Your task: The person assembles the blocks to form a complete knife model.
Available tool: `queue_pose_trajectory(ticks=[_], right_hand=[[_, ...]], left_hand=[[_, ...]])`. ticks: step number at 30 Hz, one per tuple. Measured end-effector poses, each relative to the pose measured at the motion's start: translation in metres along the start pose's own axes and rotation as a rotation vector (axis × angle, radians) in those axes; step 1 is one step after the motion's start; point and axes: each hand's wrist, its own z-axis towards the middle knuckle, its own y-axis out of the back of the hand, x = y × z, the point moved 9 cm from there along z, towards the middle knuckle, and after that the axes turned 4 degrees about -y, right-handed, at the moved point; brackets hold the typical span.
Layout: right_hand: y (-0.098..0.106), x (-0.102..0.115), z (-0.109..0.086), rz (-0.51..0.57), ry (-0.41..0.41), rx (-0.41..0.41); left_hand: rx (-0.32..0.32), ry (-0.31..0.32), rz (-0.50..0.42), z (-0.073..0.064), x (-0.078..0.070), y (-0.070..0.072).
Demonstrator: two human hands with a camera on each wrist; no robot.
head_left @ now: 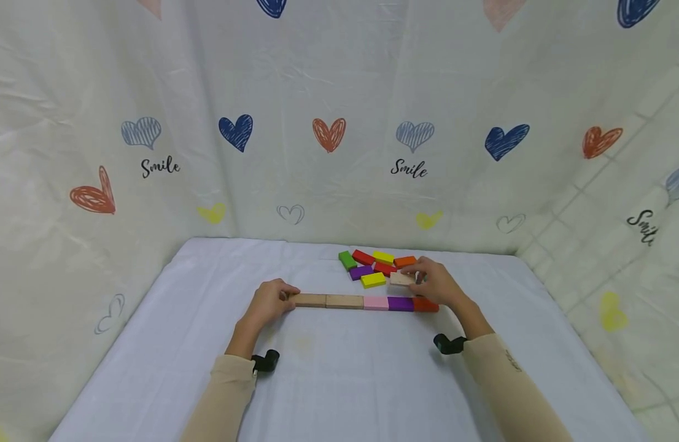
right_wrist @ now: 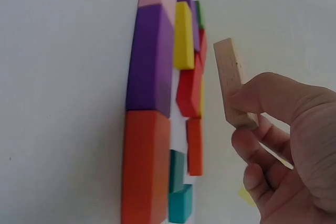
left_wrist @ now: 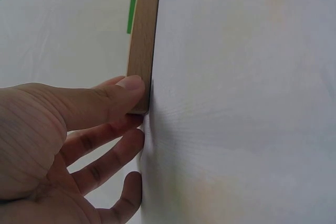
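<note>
Left fingers (left_wrist: 100, 103) pinch the block row (head_left: 345, 301) by its end; right fingers (right_wrist: 260, 150) hold a wooden block (right_wrist: 229, 69) near loose blocks (head_left: 384, 268) toward the far bench edge (head_left: 312, 247).

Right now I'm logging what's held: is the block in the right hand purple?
No, the right hand pinches a plain wooden block.

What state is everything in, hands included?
left hand: pinches leftmost wooden block
right hand: grips light wooden block
light wooden block: held, raised off white tablecloth
five-block row: straight, end to end
loose colored blocks: clustered beyond the row
white tablecloth: spread, lightly creased
heart-print backdrop: hanging, wrinkled
</note>
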Motion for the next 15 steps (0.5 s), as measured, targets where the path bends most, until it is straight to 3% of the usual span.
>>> queue_pose_trajectory(ticks=[7, 15], right_hand=[[0.001, 0.021, -0.016, 0.056, 0.101, 0.035], [-0.025, 0.034, -0.031, 0.071, 0.136, 0.126]], left_hand=[[0.001, 0.004, 0.013, 0.001, -0.001, 0.001], [0.004, 0.012, 0.005, 0.0, 0.0, -0.001]])
